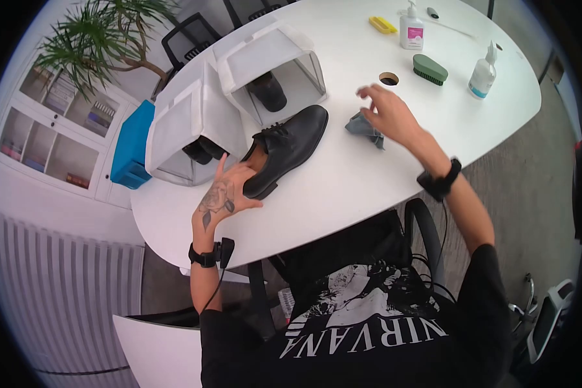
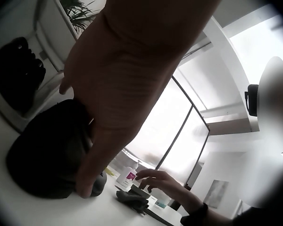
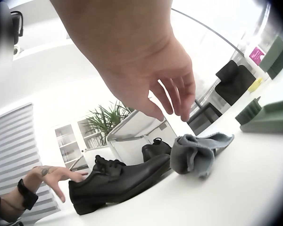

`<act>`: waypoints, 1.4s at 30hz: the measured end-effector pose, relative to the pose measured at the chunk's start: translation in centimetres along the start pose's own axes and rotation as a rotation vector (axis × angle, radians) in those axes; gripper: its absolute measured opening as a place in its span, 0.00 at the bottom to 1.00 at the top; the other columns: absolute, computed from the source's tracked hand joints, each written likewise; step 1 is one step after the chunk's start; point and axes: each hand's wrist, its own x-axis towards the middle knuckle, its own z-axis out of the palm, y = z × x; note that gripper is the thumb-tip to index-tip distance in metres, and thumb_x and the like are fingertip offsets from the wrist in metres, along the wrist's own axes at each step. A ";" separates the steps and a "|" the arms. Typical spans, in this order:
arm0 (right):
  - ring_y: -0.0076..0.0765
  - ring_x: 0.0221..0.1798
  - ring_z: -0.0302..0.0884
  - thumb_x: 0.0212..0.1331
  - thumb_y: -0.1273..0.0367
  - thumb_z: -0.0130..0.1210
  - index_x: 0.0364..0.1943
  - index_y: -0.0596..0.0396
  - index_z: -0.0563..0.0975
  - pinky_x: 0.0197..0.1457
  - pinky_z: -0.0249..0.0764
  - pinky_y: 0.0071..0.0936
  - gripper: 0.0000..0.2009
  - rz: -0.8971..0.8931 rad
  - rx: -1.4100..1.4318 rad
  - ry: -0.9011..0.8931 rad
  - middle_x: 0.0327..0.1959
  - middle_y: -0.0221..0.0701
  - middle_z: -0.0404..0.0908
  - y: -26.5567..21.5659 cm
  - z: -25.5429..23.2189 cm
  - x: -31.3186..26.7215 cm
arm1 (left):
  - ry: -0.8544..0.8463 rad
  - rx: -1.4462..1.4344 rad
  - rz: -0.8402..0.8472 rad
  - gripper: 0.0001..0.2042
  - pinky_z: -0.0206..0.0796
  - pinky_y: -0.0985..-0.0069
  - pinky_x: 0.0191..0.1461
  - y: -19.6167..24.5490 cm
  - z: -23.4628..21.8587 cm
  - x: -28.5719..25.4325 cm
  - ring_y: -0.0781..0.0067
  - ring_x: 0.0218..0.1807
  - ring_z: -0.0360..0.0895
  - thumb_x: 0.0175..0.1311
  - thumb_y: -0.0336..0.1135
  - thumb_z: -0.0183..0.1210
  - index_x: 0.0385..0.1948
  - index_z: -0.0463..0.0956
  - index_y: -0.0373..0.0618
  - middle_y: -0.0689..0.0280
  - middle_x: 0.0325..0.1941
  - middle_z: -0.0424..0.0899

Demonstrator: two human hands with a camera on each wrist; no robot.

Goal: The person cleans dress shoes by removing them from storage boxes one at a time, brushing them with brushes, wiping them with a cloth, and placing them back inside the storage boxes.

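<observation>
A black lace-up dress shoe [image 1: 290, 145] stands on the white table, its toe pointing away to the right. At its heel is my left hand [image 1: 223, 194], thumb spread beside the heel and fingers by the collar. In the left wrist view the thumb [image 2: 89, 176] lies along the dark heel. My right hand [image 1: 394, 116] hovers over a crumpled grey cloth [image 1: 365, 128], its fingers loosely bent and nothing in them. Seen from the right wrist, the cloth [image 3: 198, 153] sits just past the shoe's toe, below the fingertips.
Two white shoe boxes [image 1: 197, 126] with open fronts hold dark shoes at the back left, beside a blue box [image 1: 133, 145]. Toward the far right are a green brush [image 1: 430, 69], two pump bottles [image 1: 412, 29], a yellow item [image 1: 383, 25] and a round table hole [image 1: 388, 79].
</observation>
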 end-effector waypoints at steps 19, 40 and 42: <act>0.67 0.37 0.85 0.59 0.66 0.61 0.30 0.69 0.84 0.49 0.82 0.52 0.15 -0.058 0.017 0.148 0.30 0.59 0.84 -0.3 4.8 16.5 | 0.225 -0.128 -0.146 0.28 0.73 0.58 0.45 8.7 -3.7 4.4 0.45 0.38 0.82 0.44 0.45 0.82 0.40 0.80 0.35 0.52 0.35 0.85; 0.68 0.34 0.80 0.65 0.67 0.57 0.32 0.73 0.81 0.43 0.78 0.51 0.16 -0.189 -0.032 -0.053 0.27 0.59 0.80 -3.0 2.3 10.4 | 0.379 -0.108 -0.168 0.29 0.66 0.52 0.66 5.5 2.4 18.1 0.42 0.60 0.78 0.52 0.39 0.77 0.52 0.76 0.32 0.48 0.56 0.82; 0.67 0.38 0.83 0.66 0.66 0.57 0.33 0.71 0.82 0.47 0.81 0.51 0.16 -0.169 -0.054 -0.099 0.30 0.59 0.83 -3.0 2.1 10.5 | 0.373 -0.099 -0.161 0.29 0.65 0.52 0.66 4.9 3.2 20.7 0.42 0.61 0.77 0.52 0.38 0.76 0.53 0.76 0.33 0.48 0.56 0.81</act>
